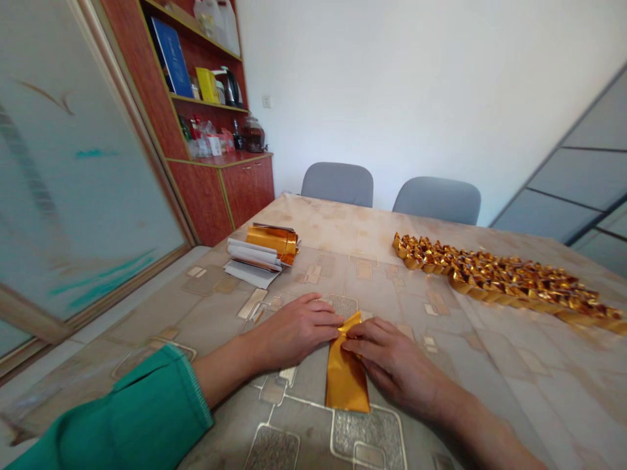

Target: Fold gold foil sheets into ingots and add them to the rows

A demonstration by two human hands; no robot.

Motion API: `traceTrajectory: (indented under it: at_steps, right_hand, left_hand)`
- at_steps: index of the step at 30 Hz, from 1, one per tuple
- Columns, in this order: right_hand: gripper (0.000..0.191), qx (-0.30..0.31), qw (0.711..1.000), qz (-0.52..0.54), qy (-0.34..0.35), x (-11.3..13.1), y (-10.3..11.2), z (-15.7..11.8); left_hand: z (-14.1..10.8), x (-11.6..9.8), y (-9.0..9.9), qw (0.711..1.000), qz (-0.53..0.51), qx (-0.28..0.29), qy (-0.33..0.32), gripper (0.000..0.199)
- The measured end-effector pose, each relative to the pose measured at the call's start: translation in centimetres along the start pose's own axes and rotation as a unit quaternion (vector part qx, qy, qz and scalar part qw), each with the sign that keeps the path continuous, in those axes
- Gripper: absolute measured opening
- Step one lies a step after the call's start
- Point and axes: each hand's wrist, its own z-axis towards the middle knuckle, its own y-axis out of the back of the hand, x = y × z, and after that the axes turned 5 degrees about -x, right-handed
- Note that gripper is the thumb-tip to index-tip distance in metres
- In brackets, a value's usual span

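A strip of gold foil paper point(347, 378) lies on the table in front of me, its far end folded to a slanted point. My left hand point(298, 328) comes in from the left, fingertips closed on the paper's upper left edge; its thumb is hidden. From the other side, my right hand point(392, 356) bends its fingers over the fold and grips the right edge. The near end of the strip lies flat and untouched.
A stack of gold and white paper sheets point(267, 251) sits at the back left. Long rows of folded gold foil pieces point(509, 277) stretch along the right side of the patterned table point(416, 418). Two grey chairs point(337, 183) stand behind the far edge, near a red cabinet point(245, 189).
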Motion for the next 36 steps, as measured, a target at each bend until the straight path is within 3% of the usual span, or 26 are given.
traceTrajectory:
  at_steps: [3,6,10,13,16,19,22,26,29,31,34,36]
  right_hand:
    - [0.028,-0.009,0.997,-0.057,-0.049,0.0,-0.9,0.2]
    - [0.022,-0.024,0.991,-0.098,-0.088,-0.3,-1.6,0.2]
    - [0.02,-0.036,0.985,-0.133,-0.102,-0.3,-1.6,0.1]
    - [0.019,-0.033,0.989,-0.11,-0.09,0.0,-1.1,0.1]
    - [0.027,-0.017,0.997,-0.04,-0.06,0.4,-0.6,0.0]
    - [0.048,-0.014,0.999,-0.003,-0.049,0.5,-0.6,-0.1]
    - [0.06,-0.03,0.997,0.0,-0.066,0.3,-1.1,-0.2]
    - [0.061,-0.069,0.993,0.016,-0.098,0.0,-1.8,0.1]
    - [0.04,-0.092,0.988,0.03,-0.118,0.1,-2.1,0.5]
    - [0.024,-0.095,0.989,0.033,-0.108,0.3,-2.1,0.7]
    - [0.015,-0.094,0.992,0.029,-0.076,0.9,-2.1,0.8]
    - [0.01,-0.091,0.993,0.02,-0.071,1.2,-2.2,0.7]
  left_hand:
    - [0.3,-1.3,0.6,0.999,-0.036,-0.012,-0.001,0.015]
    - [0.5,-2.5,1.2,0.997,-0.069,0.02,-0.013,0.022]
    - [0.2,-2.7,1.0,0.999,-0.017,0.048,-0.013,0.011]
    - [-0.1,-2.4,0.5,0.999,0.006,0.039,-0.002,0.02]
    - [-0.4,-2.2,0.1,0.998,-0.022,0.021,0.055,0.017]
    - [-0.4,-2.0,0.1,0.985,-0.077,-0.012,0.151,0.013]
    - [-0.2,-1.8,0.1,0.961,-0.139,-0.043,0.236,0.011]
    - [-0.1,-1.7,0.1,0.937,-0.192,-0.076,0.281,0.013]
    - [0.0,-1.9,0.5,0.936,-0.219,-0.06,0.268,0.01]
    - [-0.1,-1.7,1.0,0.947,-0.237,-0.025,0.215,0.01]
    - [-0.5,-1.1,1.6,0.958,-0.25,0.021,0.14,0.015]
    - [-0.9,-0.5,1.8,0.963,-0.23,0.021,0.138,0.016]
